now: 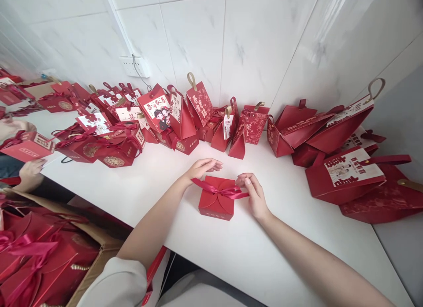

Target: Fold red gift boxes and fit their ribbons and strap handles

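Observation:
A small red gift box (215, 208) with rounded, overlapping top flaps sits on the white table in front of me. A magenta satin ribbon (228, 192) is tied in a bow across its top, its ends reaching out to both sides. My left hand (202, 169) is open beside the far left corner, fingers stretched out, near one ribbon end. On the right side of the box, my right hand (255, 194) has loosely bent fingers and lies close to the other ribbon end; no firm hold on it shows.
Red gift boxes (114, 153) and upright red gift bags (183, 117) line the tiled wall. More bags (346, 175) are piled at right. At lower left, a cardboard carton (99, 249) holds ribboned boxes. Another person's hand (31, 172) supports a box (29, 148) at far left.

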Motion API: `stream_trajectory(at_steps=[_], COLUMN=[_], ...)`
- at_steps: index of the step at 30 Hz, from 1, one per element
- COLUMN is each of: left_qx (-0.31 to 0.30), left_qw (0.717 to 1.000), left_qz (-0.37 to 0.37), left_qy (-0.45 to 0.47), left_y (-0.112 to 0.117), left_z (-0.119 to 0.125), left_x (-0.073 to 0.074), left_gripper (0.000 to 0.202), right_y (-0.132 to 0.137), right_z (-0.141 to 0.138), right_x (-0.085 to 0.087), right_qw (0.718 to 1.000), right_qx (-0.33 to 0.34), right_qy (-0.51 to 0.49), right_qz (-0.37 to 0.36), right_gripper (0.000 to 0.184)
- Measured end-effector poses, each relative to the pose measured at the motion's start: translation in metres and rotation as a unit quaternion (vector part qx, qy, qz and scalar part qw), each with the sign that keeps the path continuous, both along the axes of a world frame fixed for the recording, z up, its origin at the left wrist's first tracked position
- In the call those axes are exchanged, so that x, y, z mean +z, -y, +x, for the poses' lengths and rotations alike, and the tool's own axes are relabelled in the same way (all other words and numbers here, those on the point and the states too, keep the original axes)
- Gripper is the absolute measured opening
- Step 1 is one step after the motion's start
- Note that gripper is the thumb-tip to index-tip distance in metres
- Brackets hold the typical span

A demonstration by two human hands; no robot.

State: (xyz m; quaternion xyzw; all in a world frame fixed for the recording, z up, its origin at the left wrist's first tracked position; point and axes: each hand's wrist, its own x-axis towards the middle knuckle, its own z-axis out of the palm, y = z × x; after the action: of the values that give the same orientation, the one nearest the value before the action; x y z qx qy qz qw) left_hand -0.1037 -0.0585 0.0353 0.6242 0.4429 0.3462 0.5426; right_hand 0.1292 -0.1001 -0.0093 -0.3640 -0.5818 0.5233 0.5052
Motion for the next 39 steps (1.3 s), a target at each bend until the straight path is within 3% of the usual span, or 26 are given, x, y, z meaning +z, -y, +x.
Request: stream_trajectory(at_steps=[3,5,7,8,10,12,14,16,18,21,23,26,30,33,36,39], left_qx=[-0.036,-0.099,-0.168,-0.196,-0.229,-0.223,-0.187,-0.143,-0.108,-0.084,-0.104,-0.171,-0.209,-0.195,-0.181,-0.173], left_qw=[0.998,0.992,0.981,0.975,0.968,0.971,0.981,0.989,0.994,0.995,0.991,0.980,0.966,0.960,0.960,0.962], left_qz=[0.051,0.073,0.073,0.068,0.056,0.041,0.028,0.024,0.031,0.056,0.081,0.102,0.140,0.172,0.179,0.177], left_qy=[-0.014,-0.038,-0.069,-0.082,-0.089,-0.072,-0.036,-0.002,0.015,0.012,0.018,0.017,-0.061,-0.107,-0.119,-0.115], left_y=[0.010,0.020,0.030,0.033,0.037,0.036,0.031,0.026,0.023,0.023,0.026,0.032,0.040,0.043,0.042,0.042], left_z=[-0.015,-0.024,-0.029,-0.030,-0.030,-0.029,-0.029,-0.029,-0.029,-0.024,-0.019,-0.012,-0.004,0.001,0.003,0.006], left_x=[0.026,0.044,0.058,0.062,0.064,0.060,0.053,0.047,0.042,0.040,0.041,0.047,0.053,0.052,0.050,0.047], left_gripper=[0.030,0.022,0.022,0.026,0.034,0.040,0.043,0.042,0.037,0.030,0.028,0.030,0.029,0.011,0.004,0.013], right_y=[-0.004,-0.001,0.006,0.011,0.022,0.030,0.033,0.030,0.024,0.015,0.011,0.007,0.005,0.006,0.008,0.009], right_z=[0.007,0.011,0.011,0.008,-0.005,-0.024,-0.043,-0.055,-0.056,-0.041,-0.027,-0.012,-0.003,-0.002,-0.004,-0.009], right_x=[0.010,0.029,0.057,0.072,0.100,0.116,0.121,0.118,0.116,0.124,0.133,0.142,0.138,0.131,0.126,0.122], right_qw=[0.996,0.988,0.975,0.961,0.896,0.825,0.782,0.763,0.771,0.836,0.881,0.913,0.930,0.931,0.926,0.918], right_qx=[-0.066,-0.093,-0.069,-0.023,0.063,0.071,0.049,0.040,0.050,0.063,0.086,0.160,0.230,0.283,0.284,0.268], right_qy=[0.012,0.044,0.111,0.160,0.288,0.416,0.496,0.536,0.531,0.453,0.395,0.332,0.260,0.212,0.222,0.257], right_qz=[0.065,0.117,0.180,0.227,0.333,0.374,0.375,0.360,0.347,0.304,0.245,0.176,0.121,0.091,0.107,0.137], right_gripper=[0.025,0.022,0.021,0.022,0.022,0.031,0.039,0.027,0.015,0.014,0.010,0.006,0.005,0.007,0.008,0.006])
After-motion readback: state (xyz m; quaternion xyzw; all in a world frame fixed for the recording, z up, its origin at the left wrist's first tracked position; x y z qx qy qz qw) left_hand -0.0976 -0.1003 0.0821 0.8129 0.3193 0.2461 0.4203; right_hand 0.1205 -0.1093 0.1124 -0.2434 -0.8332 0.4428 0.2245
